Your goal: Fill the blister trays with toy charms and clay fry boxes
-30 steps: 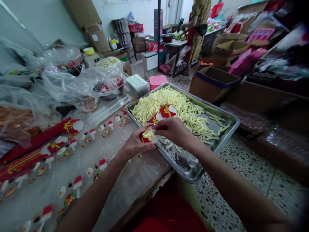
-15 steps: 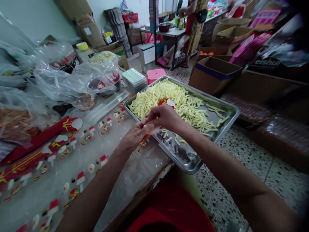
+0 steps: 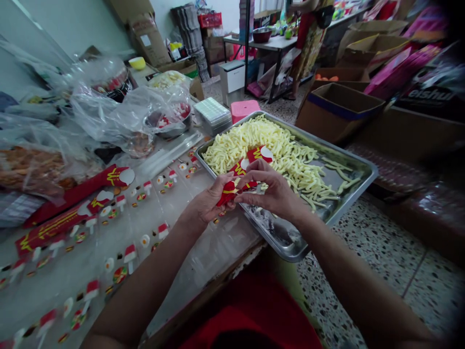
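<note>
My left hand (image 3: pixel 208 202) holds a small red fries carton (image 3: pixel 227 192) with yellow markings, its fingers closed around the lower part. My right hand (image 3: pixel 274 190) meets it from the right, thumb and fingertips pinched at the carton's edge; whether a fry is between them is hidden. Just beyond, two more red cartons with white tops, a nearer one (image 3: pixel 240 167) and a farther one (image 3: pixel 260 154), lie on a heap of pale yellow miniature fries (image 3: pixel 250 133). The fries fill much of a shallow metal tray (image 3: pixel 341 215) that juts past the table edge.
Long stacks of red cartons (image 3: pixel 58 223) lie on the plastic-covered table (image 3: pixel 203 271). Behind them are clear bags (image 3: pixel 98 111), a metal bowl (image 3: pixel 174 128) and stacked clear boxes (image 3: pixel 213 114). Cardboard boxes (image 3: pixel 337 114) stand right; another person (image 3: pixel 308 43) stands at a far table.
My hands have turned and parted slightly, bringing the red carton into view between them. My right hand has opened outward from above the left. The view has swung a little left.
</note>
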